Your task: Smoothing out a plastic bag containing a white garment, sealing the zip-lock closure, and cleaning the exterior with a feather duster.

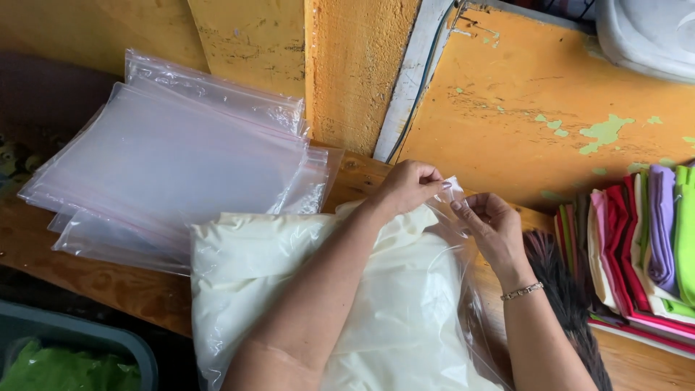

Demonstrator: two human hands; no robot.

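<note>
Head view
Hands: two, both the person's own, meeting at the far corner of the bag point(405, 318).
Left hand point(409, 185): fingers curled shut, pinching the clear top edge of the bag between thumb and fingertips.
Right hand point(492, 228): palm up, fingers bent in, gripping the same edge just beside the left hand; one bracelet point(523, 291) on the wrist.
Bag: one clear plastic bag, lying flat on the bench point(108, 289) in front of the person, under both forearms.
Cloth point(289, 289): one cream folded piece, inside the bag, filling most of it.
Empty bags point(174, 159): one stack of clear zip bags with pink strips, several in it, exact count not clear; left of the hands, leaning toward the wall point(521, 94).
Folded cloths point(644, 239): one row, standing on edge at the right; about eight colours show, among them green, white, pink, red, purple.
Bin point(65, 347): one dark bin at lower left, green stuff in it.
Dark fringed thing point(565, 289): one, just right of the right forearm; what it is cannot be told.
</note>
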